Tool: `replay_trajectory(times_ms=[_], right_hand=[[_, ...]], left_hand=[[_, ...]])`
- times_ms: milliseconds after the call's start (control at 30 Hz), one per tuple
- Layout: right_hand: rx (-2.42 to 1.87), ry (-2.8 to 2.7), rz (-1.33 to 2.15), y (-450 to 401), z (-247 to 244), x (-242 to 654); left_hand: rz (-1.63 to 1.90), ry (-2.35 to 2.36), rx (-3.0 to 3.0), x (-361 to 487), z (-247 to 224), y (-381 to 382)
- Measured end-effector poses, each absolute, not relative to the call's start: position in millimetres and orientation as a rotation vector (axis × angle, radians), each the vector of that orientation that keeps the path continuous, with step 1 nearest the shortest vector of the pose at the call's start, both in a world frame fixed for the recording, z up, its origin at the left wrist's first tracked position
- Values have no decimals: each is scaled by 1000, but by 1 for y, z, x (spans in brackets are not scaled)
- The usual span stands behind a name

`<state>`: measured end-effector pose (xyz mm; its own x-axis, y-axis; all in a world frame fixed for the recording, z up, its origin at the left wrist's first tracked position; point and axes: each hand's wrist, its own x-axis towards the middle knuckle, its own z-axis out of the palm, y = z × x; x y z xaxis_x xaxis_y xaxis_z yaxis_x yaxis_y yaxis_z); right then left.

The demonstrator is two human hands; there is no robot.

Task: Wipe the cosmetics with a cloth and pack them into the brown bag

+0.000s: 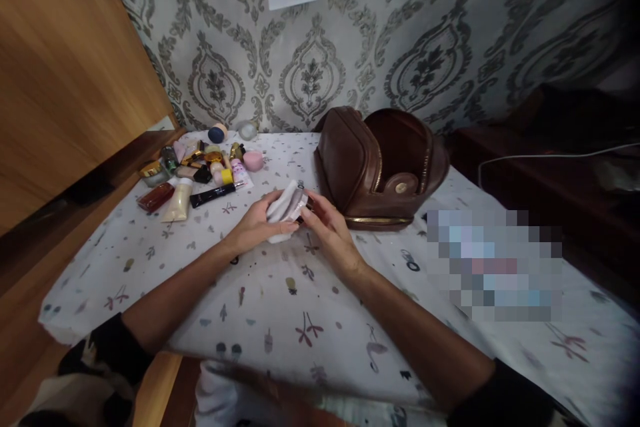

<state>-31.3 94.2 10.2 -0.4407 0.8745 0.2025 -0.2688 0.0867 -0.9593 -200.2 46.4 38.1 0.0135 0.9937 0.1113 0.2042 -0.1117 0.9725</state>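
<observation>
White, soft, folded cloth or tissue [286,200], held between both hands above the white printed-cloth-covered table [200,293], nearer the person than the brown leather-look bag [345,167] and left of it; bag mouth unzipped, gaping. Left hand [253,223]: fingers curled partway round the white stuff, thumb across its front. Right hand [336,238]: fingers nearly together, seemingly pinching a small shiny dark-and-silvery item [303,200] against it; too small to identify. Best handling, judging from this: left cradles lightly, right pinches by the edges, turning the item in small steps. Hard squeezing could pop it loose. Work low over the table, away from the pink round jar [253,161] and slim black tube [213,195].
</observation>
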Motion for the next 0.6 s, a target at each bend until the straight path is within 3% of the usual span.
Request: replay_trajectory(times_ms=[600], right_hand=[[-691,-1420,1336,103,4,-32]], left_hand=[[1184,1258,1279,-194,40,43]])
